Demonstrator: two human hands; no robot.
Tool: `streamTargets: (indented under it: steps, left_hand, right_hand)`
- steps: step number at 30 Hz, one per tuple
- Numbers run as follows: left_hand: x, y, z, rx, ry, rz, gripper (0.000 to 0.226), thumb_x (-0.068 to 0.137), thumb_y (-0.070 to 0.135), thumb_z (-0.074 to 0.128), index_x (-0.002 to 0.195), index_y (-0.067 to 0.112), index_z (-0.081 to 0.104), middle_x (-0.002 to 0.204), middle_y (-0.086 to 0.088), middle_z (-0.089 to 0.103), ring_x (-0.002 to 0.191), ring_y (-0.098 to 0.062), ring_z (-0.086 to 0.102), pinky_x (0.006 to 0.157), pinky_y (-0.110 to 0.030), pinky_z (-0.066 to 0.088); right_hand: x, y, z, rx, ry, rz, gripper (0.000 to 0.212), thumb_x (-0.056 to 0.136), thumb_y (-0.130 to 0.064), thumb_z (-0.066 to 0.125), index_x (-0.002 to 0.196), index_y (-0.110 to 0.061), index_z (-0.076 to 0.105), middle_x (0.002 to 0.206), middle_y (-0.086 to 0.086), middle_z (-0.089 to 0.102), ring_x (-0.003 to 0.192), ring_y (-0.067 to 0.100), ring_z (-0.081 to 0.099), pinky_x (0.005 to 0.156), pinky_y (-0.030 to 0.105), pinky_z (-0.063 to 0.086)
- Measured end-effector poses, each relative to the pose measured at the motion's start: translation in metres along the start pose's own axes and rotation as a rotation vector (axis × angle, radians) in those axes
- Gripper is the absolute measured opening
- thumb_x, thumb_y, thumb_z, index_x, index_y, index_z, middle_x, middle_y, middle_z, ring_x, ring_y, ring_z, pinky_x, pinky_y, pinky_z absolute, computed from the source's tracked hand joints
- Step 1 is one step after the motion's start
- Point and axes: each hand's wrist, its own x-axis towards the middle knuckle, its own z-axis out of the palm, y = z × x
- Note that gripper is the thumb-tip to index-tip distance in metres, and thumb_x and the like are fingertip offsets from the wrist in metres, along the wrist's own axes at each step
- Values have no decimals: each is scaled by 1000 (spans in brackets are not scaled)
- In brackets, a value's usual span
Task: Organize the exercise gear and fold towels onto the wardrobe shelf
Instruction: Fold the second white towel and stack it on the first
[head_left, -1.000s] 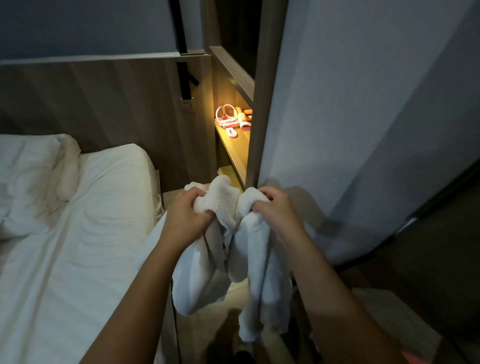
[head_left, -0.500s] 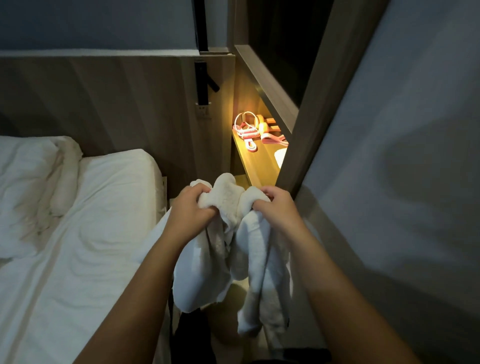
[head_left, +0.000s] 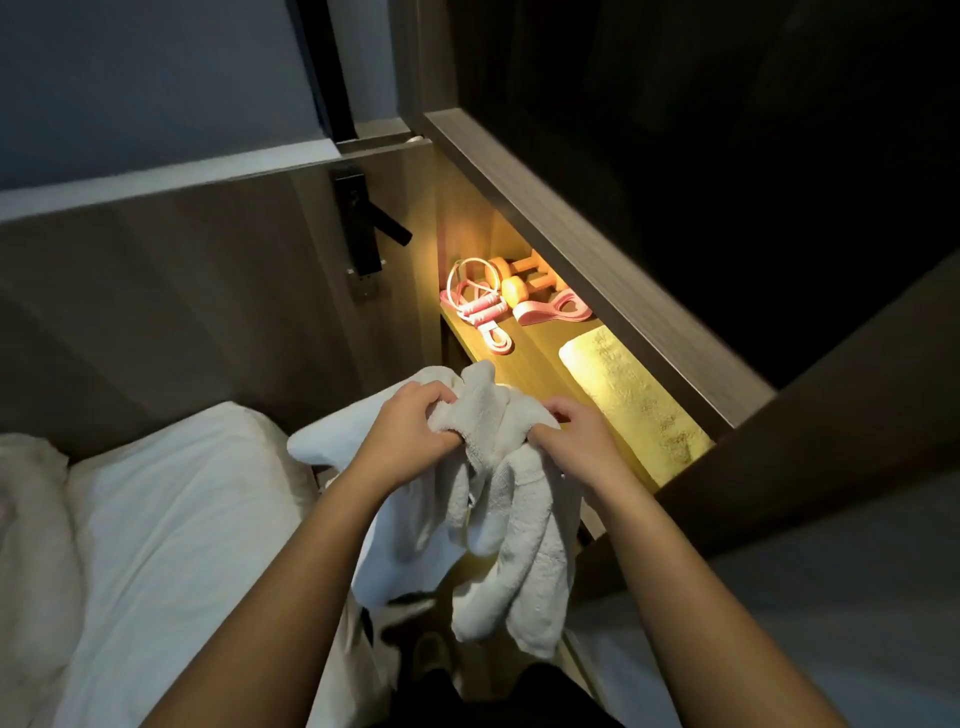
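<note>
Bed (head_left: 171, 519) at nine o'clock. My left hand (head_left: 405, 431) and right hand (head_left: 582, 441) each clench the bunched white towel (head_left: 498, 519), which hangs between them at centre. At one o'clock the lit shelf (head_left: 540, 358) holds a skipping rope (head_left: 480, 306), dumbbells (head_left: 524, 280) and a folded towel (head_left: 628, 400).

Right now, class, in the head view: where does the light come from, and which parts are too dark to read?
Head view: warm light glows only inside the wardrobe shelf, tinting the folded towel yellow; the compartment above is black and unreadable; the held towel and both hands are dimly lit; straight edges bow from the wide lens.
</note>
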Motion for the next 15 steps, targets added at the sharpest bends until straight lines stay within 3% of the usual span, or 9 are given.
streamTargets:
  steps: [6, 9, 12, 15]
  left_hand:
    - [66, -14, -10, -2, -94, 55, 26, 81, 23, 70, 102, 30, 57, 105, -2, 55, 96, -18, 51, 83, -30, 41]
    - [99, -20, -10, 8, -117, 83, 26, 80, 24, 70, 103, 28, 59, 100, 1, 54, 92, -15, 50, 75, -25, 39]
    - [129, -23, -7, 28, -188, 138, 26, 78, 24, 71, 98, 32, 57, 91, 10, 49, 83, -8, 46, 66, -19, 33]
    - [161, -28, -7, 34, -306, 206, 23, 77, 28, 72, 95, 32, 58, 89, 16, 47, 82, -5, 47, 66, -21, 35]
  right_hand:
    - [51, -14, 8, 19, 52, 31, 18, 82, -13, 61, 96, -22, 69, 91, -9, 64, 86, 9, 58, 66, 25, 42]
    - [78, -20, 10, 6, 59, 19, 14, 83, -14, 62, 93, -24, 67, 91, -10, 64, 86, 8, 58, 67, 25, 45]
    - [96, -23, 11, 42, 94, 48, 15, 84, -14, 62, 86, -29, 65, 90, -11, 64, 83, 4, 59, 60, 20, 42]
    - [112, -22, 13, 105, 157, 105, 15, 85, -11, 61, 88, -24, 66, 86, -9, 66, 76, 1, 61, 51, 11, 43]
